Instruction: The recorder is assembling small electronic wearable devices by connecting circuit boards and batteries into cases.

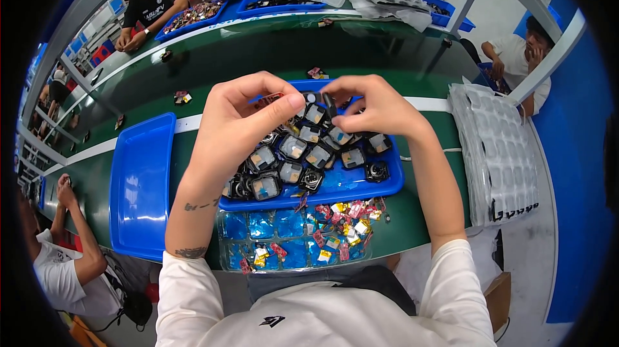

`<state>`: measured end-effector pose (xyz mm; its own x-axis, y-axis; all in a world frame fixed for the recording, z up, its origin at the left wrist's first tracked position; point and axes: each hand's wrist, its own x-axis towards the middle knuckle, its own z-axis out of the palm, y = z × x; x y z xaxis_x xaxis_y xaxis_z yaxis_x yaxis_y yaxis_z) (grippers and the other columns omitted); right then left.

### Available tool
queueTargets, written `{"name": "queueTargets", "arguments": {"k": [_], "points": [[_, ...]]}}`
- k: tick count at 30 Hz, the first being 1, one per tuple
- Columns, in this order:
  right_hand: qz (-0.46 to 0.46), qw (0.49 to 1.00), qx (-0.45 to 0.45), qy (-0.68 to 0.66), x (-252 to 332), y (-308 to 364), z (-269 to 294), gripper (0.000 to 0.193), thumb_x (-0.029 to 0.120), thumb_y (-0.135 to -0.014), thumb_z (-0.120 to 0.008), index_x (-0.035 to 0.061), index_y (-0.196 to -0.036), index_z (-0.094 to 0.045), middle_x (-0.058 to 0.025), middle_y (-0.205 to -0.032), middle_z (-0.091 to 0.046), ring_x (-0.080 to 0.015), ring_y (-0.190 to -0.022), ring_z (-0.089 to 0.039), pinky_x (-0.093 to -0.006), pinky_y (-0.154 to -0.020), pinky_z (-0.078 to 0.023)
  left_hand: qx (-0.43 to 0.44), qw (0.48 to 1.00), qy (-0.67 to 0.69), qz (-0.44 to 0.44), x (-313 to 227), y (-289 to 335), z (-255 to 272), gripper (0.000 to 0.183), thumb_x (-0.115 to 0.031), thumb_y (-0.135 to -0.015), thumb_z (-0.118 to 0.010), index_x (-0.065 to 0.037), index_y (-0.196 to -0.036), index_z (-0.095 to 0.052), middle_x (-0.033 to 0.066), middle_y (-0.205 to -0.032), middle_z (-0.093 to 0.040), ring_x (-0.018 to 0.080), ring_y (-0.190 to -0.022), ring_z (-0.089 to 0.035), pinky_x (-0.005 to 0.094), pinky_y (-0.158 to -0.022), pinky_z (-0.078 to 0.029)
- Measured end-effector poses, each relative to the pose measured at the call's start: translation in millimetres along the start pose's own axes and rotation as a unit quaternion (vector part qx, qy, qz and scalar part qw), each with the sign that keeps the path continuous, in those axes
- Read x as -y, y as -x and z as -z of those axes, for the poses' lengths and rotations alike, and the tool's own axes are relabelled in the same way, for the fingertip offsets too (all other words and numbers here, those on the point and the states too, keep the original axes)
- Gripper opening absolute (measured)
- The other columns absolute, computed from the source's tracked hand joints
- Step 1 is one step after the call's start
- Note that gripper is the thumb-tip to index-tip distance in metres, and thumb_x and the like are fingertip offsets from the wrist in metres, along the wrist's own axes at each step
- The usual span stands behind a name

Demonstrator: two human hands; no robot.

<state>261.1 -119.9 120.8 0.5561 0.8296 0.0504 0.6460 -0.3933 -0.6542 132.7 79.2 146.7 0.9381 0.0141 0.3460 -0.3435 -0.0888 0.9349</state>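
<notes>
Right across the floor of play runs a long green worktop, and squarely on it, beneath both hands, sits the loaded blue tray. Over on the right, a stack of clear plastic trays; off to the left, a second blue tray. Closest to the body, a clear pocketed tray backed in blue. And above it all, the hands! The left hand has thumb and fingers pinched on a small reddish part, half hidden; the right hand grips a slim black piece, almost meeting it. Below, squarish dark cases crowd the tray, while tiny pink-and-yellow parts scatter over the pockets.
</notes>
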Motion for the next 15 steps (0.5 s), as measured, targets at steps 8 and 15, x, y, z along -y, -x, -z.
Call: {"name": "queueTargets", "arguments": {"k": [8, 15], "points": [[0.106, 0.895, -0.088, -0.424, 34, 6, -16, 0.056, -0.005, -0.071, -0.066, 0.0011, -0.126, -0.051, -0.0079, -0.107, -0.060, -0.0132, -0.092, -0.060, -0.0277, -0.081, -0.052, -0.086, 0.996, 0.011, -0.027, 7, -1, -9, 0.010, -0.010, -0.080, -0.070, -0.001, -0.086, -0.071, 0.0111, -0.116, -0.061, 0.0116, -0.092, -0.058, 0.0245, -0.078, -0.046], [0.154, 0.893, -0.112, -0.409, 41, 8, -26, 0.050, -0.007, -0.074, -0.064, 0.0021, -0.122, -0.054, -0.0038, -0.108, -0.059, -0.0090, -0.092, -0.058, -0.0233, -0.079, -0.050, -0.122, 0.983, -0.123, -0.063, 12, -2, -12, 0.010, -0.014, -0.076, -0.073, -0.006, -0.083, -0.073, 0.0098, -0.112, -0.066, 0.0176, -0.103, -0.054, 0.0280, -0.081, -0.045]]}}
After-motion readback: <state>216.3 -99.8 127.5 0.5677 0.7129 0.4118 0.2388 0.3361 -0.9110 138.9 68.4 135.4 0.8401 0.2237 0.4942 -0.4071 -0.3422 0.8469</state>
